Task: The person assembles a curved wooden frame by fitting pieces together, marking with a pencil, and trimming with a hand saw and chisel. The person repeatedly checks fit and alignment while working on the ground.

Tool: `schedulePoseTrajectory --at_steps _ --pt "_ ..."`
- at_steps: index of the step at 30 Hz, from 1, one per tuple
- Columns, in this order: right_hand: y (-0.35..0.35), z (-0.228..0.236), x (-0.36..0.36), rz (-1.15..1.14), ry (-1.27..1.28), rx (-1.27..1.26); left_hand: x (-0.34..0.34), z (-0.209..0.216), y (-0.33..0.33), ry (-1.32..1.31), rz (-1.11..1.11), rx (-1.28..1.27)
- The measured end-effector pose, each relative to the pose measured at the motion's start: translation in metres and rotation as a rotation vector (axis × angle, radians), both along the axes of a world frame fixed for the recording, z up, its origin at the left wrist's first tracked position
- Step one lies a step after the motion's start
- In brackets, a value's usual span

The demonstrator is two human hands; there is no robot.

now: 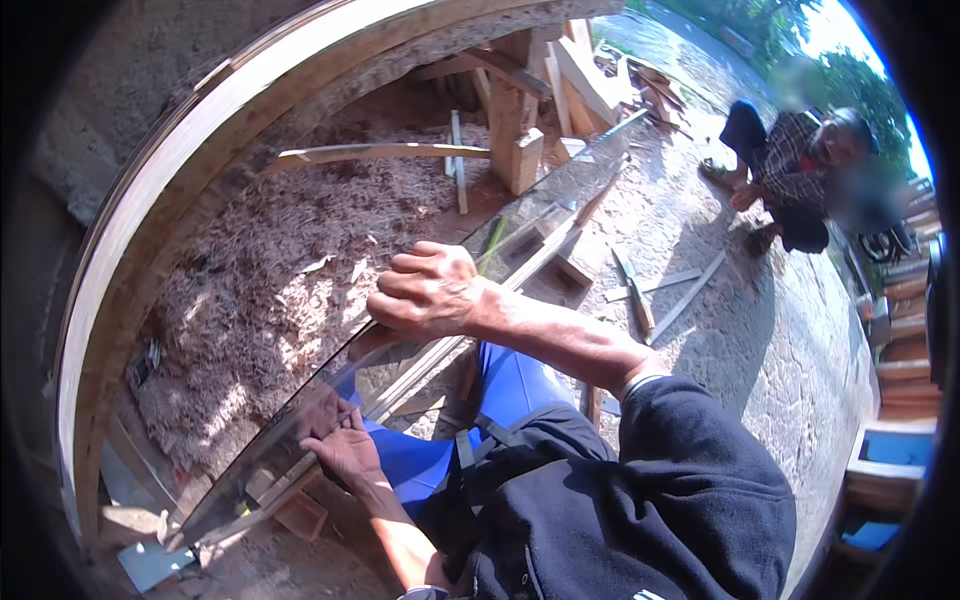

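while the left hand (350, 460) rests, fingers (352, 424) spread on the glass pane (262, 472), the right hand (428, 290) curls tight at its far edge, contents hidden!

No readable text, label, number or sign shows on anything in the scene. A small white mark (648, 595) stands on the near right part of the person's dark top (590, 510); it is cut off by the lower edge, and whether it is lettering cannot be told.
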State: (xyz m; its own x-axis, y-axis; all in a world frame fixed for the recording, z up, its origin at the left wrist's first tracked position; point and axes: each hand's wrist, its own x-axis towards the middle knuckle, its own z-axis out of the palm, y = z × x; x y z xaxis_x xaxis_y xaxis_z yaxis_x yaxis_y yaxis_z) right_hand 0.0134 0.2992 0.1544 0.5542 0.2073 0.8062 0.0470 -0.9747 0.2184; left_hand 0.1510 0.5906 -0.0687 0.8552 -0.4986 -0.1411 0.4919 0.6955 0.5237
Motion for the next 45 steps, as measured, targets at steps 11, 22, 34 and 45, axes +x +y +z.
schedulePoseTrajectory --at_steps 11,22,34,45 --pt "-0.007 -0.035 0.009 0.046 -0.091 0.089 -0.004 0.001 -0.001 -0.094 0.003 0.087" --pt "-0.012 -0.047 0.014 0.054 -0.112 0.100 -0.011 0.012 -0.012 -0.071 0.074 0.115" --pt "-0.018 -0.068 0.014 0.043 -0.053 0.137 -0.002 -0.017 -0.010 0.031 0.101 0.105" --pt "-0.019 -0.079 0.013 -0.004 0.016 0.146 -0.001 -0.025 -0.015 0.014 0.177 0.152"
